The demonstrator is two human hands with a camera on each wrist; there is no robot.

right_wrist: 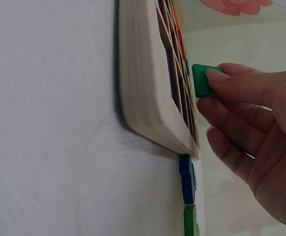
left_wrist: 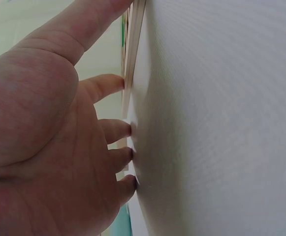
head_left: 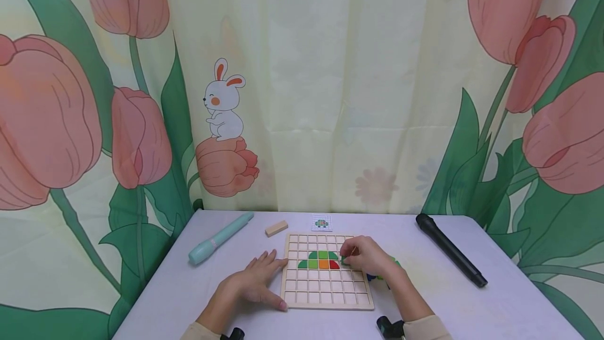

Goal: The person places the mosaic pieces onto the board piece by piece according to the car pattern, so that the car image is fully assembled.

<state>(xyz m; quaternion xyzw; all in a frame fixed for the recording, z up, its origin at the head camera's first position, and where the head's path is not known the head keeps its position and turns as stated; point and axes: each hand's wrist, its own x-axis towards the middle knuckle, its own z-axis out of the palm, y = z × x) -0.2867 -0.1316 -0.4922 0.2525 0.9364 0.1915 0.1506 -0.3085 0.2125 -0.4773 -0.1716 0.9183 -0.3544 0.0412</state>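
A wooden grid board point(head_left: 330, 308) lies flat with two rows of coloured pieces in its cells: several green ones, an orange piece point(head_left: 323, 264) and a red piece point(head_left: 334, 265). My right hand point(head_left: 370, 257) pinches a dark green piece point(right_wrist: 200, 81) between thumb and fingers, just above the board's right side. Spread along the board's left edge is my left hand point(head_left: 255, 281), its thumb at the lower corner and index fingertip against the side. In the left wrist view its fingertips touch the white table surface point(left_wrist: 221, 118).
Loose blue point(right_wrist: 187, 179) and green pieces point(right_wrist: 190, 221) lie beside the board's right edge. Behind it are a small pattern card point(head_left: 322, 223) and a wooden block point(head_left: 276, 228). A teal cylinder point(head_left: 222, 237) lies left, a black rod point(head_left: 450, 250) right.
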